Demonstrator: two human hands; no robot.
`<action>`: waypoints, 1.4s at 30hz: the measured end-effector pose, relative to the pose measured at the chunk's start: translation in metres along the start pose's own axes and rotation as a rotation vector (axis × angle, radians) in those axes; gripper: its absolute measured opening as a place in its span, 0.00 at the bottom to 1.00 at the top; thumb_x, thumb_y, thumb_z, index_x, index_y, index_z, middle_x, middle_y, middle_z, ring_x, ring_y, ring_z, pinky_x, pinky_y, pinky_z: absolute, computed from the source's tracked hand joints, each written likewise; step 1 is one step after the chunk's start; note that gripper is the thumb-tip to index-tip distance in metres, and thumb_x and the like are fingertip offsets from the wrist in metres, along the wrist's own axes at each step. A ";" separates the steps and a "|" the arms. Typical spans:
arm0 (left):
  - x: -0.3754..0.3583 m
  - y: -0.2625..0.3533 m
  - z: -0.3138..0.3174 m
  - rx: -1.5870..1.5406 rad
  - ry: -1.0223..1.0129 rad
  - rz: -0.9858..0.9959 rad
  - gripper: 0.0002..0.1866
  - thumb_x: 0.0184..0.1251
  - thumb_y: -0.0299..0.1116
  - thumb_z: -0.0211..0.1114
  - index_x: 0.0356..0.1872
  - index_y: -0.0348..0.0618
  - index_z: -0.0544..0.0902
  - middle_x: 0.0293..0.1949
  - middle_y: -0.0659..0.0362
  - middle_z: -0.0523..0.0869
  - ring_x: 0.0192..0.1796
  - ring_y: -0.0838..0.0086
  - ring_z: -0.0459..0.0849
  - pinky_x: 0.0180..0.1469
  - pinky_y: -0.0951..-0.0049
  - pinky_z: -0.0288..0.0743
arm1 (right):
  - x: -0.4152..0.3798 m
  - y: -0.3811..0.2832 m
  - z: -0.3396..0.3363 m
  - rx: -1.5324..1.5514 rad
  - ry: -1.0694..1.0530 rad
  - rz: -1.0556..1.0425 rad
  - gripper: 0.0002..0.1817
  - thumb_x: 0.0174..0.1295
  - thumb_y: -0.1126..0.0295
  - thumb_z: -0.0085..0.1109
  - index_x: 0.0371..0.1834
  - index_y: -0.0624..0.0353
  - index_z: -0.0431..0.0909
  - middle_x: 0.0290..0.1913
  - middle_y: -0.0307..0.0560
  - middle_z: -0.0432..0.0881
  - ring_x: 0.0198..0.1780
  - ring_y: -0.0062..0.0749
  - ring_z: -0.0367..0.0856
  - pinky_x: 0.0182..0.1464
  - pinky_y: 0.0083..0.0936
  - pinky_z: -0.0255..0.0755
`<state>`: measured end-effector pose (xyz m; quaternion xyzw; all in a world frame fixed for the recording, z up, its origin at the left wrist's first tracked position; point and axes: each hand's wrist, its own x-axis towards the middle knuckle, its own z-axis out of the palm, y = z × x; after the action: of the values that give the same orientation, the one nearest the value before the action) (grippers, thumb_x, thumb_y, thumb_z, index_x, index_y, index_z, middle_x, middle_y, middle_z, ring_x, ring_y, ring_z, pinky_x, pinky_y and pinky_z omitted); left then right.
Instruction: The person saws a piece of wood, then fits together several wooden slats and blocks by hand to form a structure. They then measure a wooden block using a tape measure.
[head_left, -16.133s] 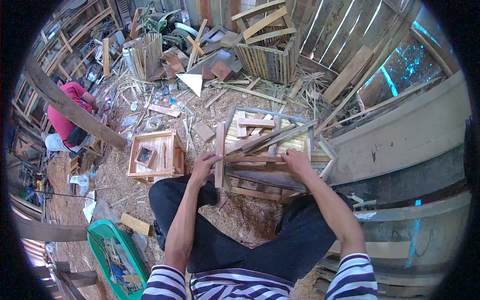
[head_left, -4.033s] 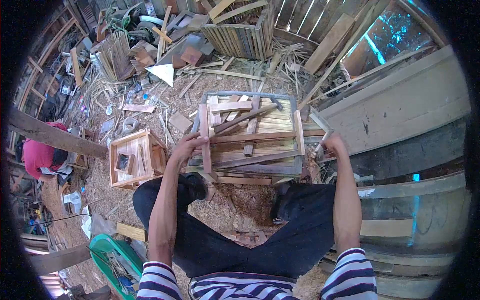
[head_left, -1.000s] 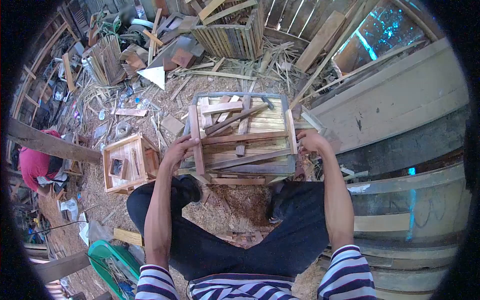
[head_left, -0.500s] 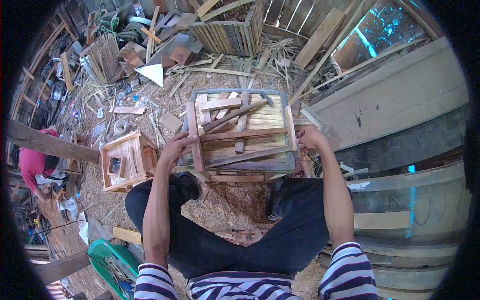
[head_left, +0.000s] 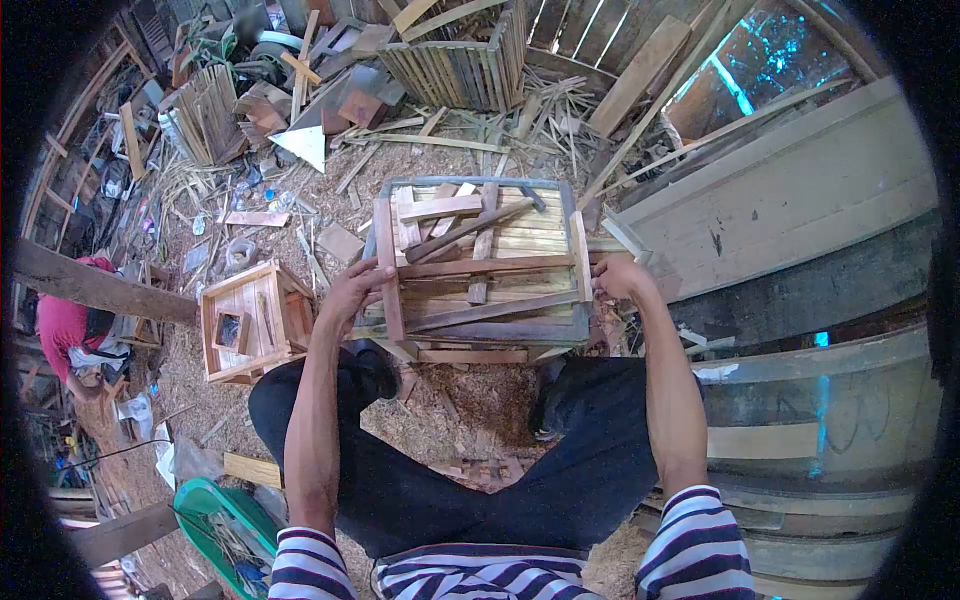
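An H-shaped wooden frame (head_left: 485, 267) lies over a slatted wooden worktop (head_left: 540, 235). It has an upright board (head_left: 389, 300) at the left, a shorter board (head_left: 580, 250) at the right, and a thin bar between them. My left hand (head_left: 352, 296) grips the left board near its middle, fingers against its outer side. At the other end, my right hand (head_left: 622, 279) has its curled fingers on the right board; its fingertips are partly hidden. A hammer (head_left: 470, 230) rests on the worktop beyond the bar, beside short wood pieces (head_left: 440, 208). Nearer me lies a dark strip (head_left: 490, 313).
A small wooden box frame (head_left: 255, 322) stands left of the worktop. Farther left, a person in a red shirt (head_left: 70, 325) bends down behind a beam (head_left: 105, 282). A green basin (head_left: 215, 530) sits lower left. Large boards (head_left: 780, 190) lean at the right; scraps litter the floor.
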<state>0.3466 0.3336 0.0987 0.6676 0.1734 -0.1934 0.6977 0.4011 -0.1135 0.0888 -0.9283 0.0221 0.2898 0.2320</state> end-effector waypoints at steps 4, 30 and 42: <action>-0.006 0.006 0.004 0.048 0.024 0.002 0.41 0.56 0.44 0.71 0.67 0.32 0.63 0.58 0.52 0.76 0.62 0.68 0.71 0.58 0.73 0.64 | -0.001 0.001 0.001 0.058 0.011 0.040 0.11 0.56 0.80 0.61 0.40 0.77 0.79 0.32 0.53 0.83 0.30 0.32 0.83 0.29 0.29 0.80; 0.014 -0.008 -0.008 0.012 -0.050 -0.008 0.42 0.55 0.44 0.72 0.66 0.31 0.64 0.59 0.48 0.74 0.61 0.66 0.73 0.62 0.68 0.67 | 0.024 0.016 0.032 -0.502 0.290 0.036 0.11 0.43 0.75 0.61 0.28 0.72 0.82 0.36 0.65 0.82 0.41 0.54 0.82 0.44 0.39 0.76; 0.015 -0.010 -0.005 0.020 -0.021 0.045 0.36 0.56 0.44 0.71 0.63 0.34 0.70 0.53 0.54 0.79 0.57 0.70 0.75 0.58 0.70 0.68 | 0.012 0.007 0.032 -0.218 0.401 0.082 0.14 0.41 0.75 0.64 0.32 0.72 0.81 0.36 0.70 0.80 0.41 0.57 0.82 0.44 0.39 0.76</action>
<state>0.3545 0.3381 0.0829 0.6763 0.1489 -0.1862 0.6969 0.3932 -0.1047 0.0558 -0.9852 0.0743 0.1093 0.1092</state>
